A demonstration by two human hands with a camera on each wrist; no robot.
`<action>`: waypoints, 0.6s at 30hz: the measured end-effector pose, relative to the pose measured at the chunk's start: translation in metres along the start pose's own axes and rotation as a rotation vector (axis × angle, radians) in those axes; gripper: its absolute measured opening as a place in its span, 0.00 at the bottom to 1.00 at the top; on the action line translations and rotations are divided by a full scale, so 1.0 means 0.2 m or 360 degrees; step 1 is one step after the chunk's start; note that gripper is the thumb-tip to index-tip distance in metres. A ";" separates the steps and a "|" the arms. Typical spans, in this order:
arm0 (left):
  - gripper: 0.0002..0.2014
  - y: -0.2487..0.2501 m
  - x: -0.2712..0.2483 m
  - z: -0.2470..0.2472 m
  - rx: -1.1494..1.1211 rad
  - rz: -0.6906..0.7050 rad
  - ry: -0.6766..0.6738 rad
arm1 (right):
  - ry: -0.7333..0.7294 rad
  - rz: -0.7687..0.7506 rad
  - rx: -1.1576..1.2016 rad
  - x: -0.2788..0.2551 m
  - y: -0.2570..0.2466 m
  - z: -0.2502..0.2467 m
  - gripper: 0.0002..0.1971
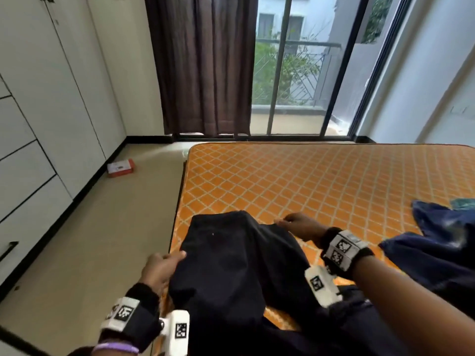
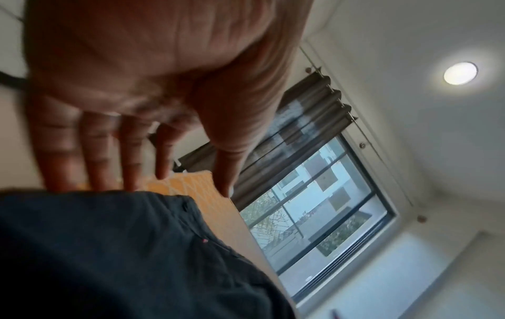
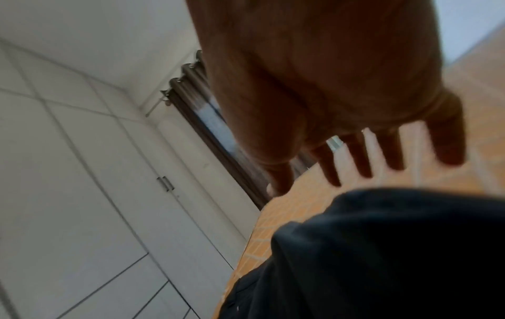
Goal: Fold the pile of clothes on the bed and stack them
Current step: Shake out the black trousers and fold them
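Note:
A black garment (image 1: 231,265) lies bunched on the near left corner of the orange quilted mattress (image 1: 308,181). My left hand (image 1: 164,265) rests at its left edge, fingers straight and touching the cloth (image 2: 109,259); the left wrist view shows that hand (image 2: 164,75) with fingers extended down to the cloth's edge. My right hand (image 1: 295,223) is at the garment's far right edge. In the right wrist view its fingers (image 3: 393,151) are straight and spread just above the dark cloth (image 3: 382,259). Both wrist views are blurred.
More navy clothes (image 1: 442,258) and a teal piece (image 1: 464,202) lie on the mattress at the right. White wardrobe doors (image 1: 38,124) line the left wall. A red and white box (image 1: 120,168) sits on the floor. A brown curtain (image 1: 203,65) hangs by the window.

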State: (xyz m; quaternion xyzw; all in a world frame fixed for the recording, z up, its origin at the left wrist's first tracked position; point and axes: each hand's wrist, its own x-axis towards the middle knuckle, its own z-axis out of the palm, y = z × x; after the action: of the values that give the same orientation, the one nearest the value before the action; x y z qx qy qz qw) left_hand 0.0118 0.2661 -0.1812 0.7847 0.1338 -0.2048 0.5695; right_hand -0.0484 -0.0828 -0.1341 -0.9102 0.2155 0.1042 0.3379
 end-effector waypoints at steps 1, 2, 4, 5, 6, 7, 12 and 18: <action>0.15 0.01 0.04 0.02 0.0036 -0.0007 -0.0092 | 0.0020 0.0091 -0.0029 0.06 -0.02 0.06 0.32; 0.19 0.04 0.08 0.05 0.0034 0.0001 -0.0180 | 0.0043 0.0219 -0.0048 0.11 -0.03 0.11 0.37; 0.21 0.10 0.19 0.09 0.0016 -0.0014 -0.0276 | 0.0040 0.0456 0.0056 0.20 -0.05 0.17 0.42; 0.20 0.13 0.24 0.11 0.0018 -0.0048 -0.0280 | 0.0019 0.0519 0.0234 0.23 -0.05 0.17 0.39; 0.20 0.15 0.28 0.12 0.0004 -0.0103 -0.0284 | -0.0023 0.0563 0.0473 0.25 -0.05 0.18 0.35; 0.20 0.16 0.32 0.14 -0.0009 -0.0162 -0.0298 | -0.0062 0.0612 0.0686 0.26 -0.05 0.18 0.30; 0.13 0.24 0.39 0.21 -0.0157 -0.0382 -0.0360 | 0.0087 0.0417 0.0866 0.29 0.01 0.23 0.10; 0.13 0.25 0.39 0.23 -0.0384 -0.0394 -0.0350 | 0.0488 -0.0776 0.0727 0.11 -0.07 0.22 0.19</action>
State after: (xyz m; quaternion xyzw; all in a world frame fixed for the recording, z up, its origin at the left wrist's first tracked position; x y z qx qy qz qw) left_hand 0.0959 0.2054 -0.1881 0.6613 0.1898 -0.3402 0.6410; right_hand -0.0233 -0.0509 -0.1662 -0.8410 0.0579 -0.1679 0.5110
